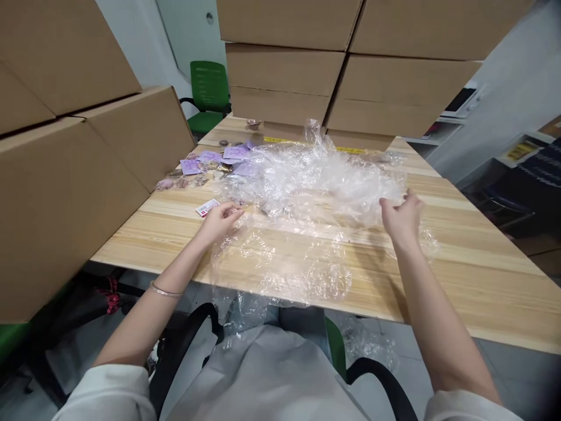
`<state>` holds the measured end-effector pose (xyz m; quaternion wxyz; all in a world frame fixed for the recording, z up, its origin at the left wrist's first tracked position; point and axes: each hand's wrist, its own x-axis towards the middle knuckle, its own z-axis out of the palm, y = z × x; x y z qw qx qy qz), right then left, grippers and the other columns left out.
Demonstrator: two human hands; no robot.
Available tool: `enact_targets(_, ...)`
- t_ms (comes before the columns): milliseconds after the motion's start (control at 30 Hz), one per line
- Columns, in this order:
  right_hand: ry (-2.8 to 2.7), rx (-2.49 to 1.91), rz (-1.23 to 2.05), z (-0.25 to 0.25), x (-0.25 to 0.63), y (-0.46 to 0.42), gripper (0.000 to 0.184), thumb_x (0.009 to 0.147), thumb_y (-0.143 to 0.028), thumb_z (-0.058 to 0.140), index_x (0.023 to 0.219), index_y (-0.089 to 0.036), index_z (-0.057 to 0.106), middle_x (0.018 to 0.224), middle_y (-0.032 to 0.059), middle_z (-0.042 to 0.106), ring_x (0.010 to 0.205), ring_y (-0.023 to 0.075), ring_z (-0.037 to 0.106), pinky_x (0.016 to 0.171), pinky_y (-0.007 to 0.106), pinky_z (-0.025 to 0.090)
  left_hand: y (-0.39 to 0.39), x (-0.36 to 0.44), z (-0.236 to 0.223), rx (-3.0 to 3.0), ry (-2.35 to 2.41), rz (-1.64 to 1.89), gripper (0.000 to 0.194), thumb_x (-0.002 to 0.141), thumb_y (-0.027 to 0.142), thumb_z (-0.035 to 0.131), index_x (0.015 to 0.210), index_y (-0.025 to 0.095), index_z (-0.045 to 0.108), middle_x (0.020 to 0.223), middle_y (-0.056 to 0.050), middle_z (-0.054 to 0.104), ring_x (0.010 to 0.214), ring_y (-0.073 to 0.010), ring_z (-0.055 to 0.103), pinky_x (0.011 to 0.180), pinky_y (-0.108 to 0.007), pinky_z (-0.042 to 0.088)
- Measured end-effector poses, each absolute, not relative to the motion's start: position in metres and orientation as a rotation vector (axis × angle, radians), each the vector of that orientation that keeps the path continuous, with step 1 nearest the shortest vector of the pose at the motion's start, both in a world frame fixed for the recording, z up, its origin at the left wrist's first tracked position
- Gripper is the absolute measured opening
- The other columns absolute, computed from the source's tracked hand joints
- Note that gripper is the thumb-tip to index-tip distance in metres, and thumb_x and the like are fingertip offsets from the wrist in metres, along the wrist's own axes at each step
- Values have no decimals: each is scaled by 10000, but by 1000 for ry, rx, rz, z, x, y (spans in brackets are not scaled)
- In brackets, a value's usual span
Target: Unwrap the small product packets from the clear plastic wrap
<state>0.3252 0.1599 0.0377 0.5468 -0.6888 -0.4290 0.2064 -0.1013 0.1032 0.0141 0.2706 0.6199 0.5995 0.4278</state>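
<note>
A thin transparent plastic film [302, 257] spreads over the wooden table and hangs past its front edge toward my lap. My left hand [221, 221] pinches the film's left side between thumb and fingers. Far to the right, my right hand [402, 219] has its fingers closed on the crumpled plastic there. Between and beyond both hands lies a loose heap of crinkled see-through plastic [315, 169]. Just behind my left hand is a small white card with red print [207, 207]. Several purple packets [191, 167] lie at the heap's left.
Large cardboard boxes stand along the left [79, 199] and are stacked at the back [284, 76]. A yellow strip [350, 150] runs before the back stack. A green chair [209, 88] stands beyond the table; more plastic [368, 342] lies on the floor below.
</note>
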Motion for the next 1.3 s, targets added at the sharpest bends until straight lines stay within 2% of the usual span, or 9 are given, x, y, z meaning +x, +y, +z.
enact_targets(100, -1466, -1585, 35, 28, 298, 122, 427, 896, -341, 564, 1284, -163, 557, 1298, 192, 530, 1196, 324, 545, 1016, 532, 454, 112, -99, 20, 1772, 1660, 1159, 278, 837, 433, 669, 917, 175, 736, 655, -3, 643, 612, -154, 542, 607, -261, 360)
enact_targets(200, -2207, -1194, 50, 11, 255, 91, 455, 981, -445, 454, 1343, -190, 555, 1229, 153, 637, 1199, 309, 579, 1058, 547, 443, 115, -93, 30, 2090, 1781, 1001, 289, 931, 432, 564, 1027, 223, 738, 992, -57, 754, 877, -210, 658, 762, -285, 429)
enact_targets(333, -2789, -947, 217, -21, 213, 73, 681, 986, -609, 388, 1580, -299, 267, 1641, 74, 256, 1513, 345, 194, 1201, 606, 217, 127, -96, 35, 2321, 2036, 548, 313, 978, 393, 460, 1133, 247, 690, 1109, -84, 739, 1001, -263, 672, 841, -335, 444)
enact_targets(533, -2741, -1211, 95, -56, 219, 65, 754, 951, -675, 403, 1598, -355, 185, 1672, 50, 50, 1510, 423, 55, 1175, 670, 174, 149, -176, 29, 2093, 2259, 485, 480, 918, 538, 495, 1157, 158, 664, 844, -84, 712, 803, -258, 671, 707, -320, 483)
enact_targets(700, -2660, -1232, 22, -61, 223, 59, 785, 942, -651, 454, 1599, -390, 112, 1674, 30, 17, 1508, 423, 91, 1161, 680, 211, 187, -225, 38, 2042, 2388, 629, 400, 958, 337, 374, 1112, 88, 647, 1055, -149, 654, 956, -257, 636, 876, -353, 489)
enact_targets(867, -2648, -1213, -13, -57, 219, 59, 767, 943, -594, 494, 1597, -380, 156, 1673, 55, 89, 1507, 414, 142, 1144, 680, 269, 277, -211, 38, 2202, 2248, 553, 461, 850, 166, 513, 1307, 122, 560, 1352, -155, 540, 1229, -271, 542, 1065, -348, 401)
enact_targets(1000, -2646, -1206, -44, -55, 218, 61, 776, 933, -578, 514, 1598, -346, 189, 1668, 77, 132, 1499, 424, 175, 1126, 688, 301, 340, -195, 24, 2237, 2150, 389, 613, 787, 186, 631, 1382, 109, 506, 1396, -191, 518, 1258, -330, 532, 1070, -406, 409)
enact_targets(1167, -2645, -1234, -22, -55, 217, 62, 780, 930, -576, 518, 1599, -331, 199, 1667, 74, 141, 1499, 430, 168, 1136, 694, 284, 368, -192, 6, 2247, 2150, 351, 652, 823, 178, 595, 1453, 128, 438, 1428, -238, 462, 1299, -397, 494, 1092, -533, 357)
enact_targets(1300, -2640, -1272, -14, -54, 215, 61, 777, 933, -574, 518, 1598, -331, 199, 1666, 68, 144, 1502, 426, 156, 1138, 692, 283, 372, -196, 4, 2323, 2075, 383, 606, 806, 113, 567, 1405, 174, 501, 1450, -187, 460, 1298, -346, 506, 1088, -446, 386)
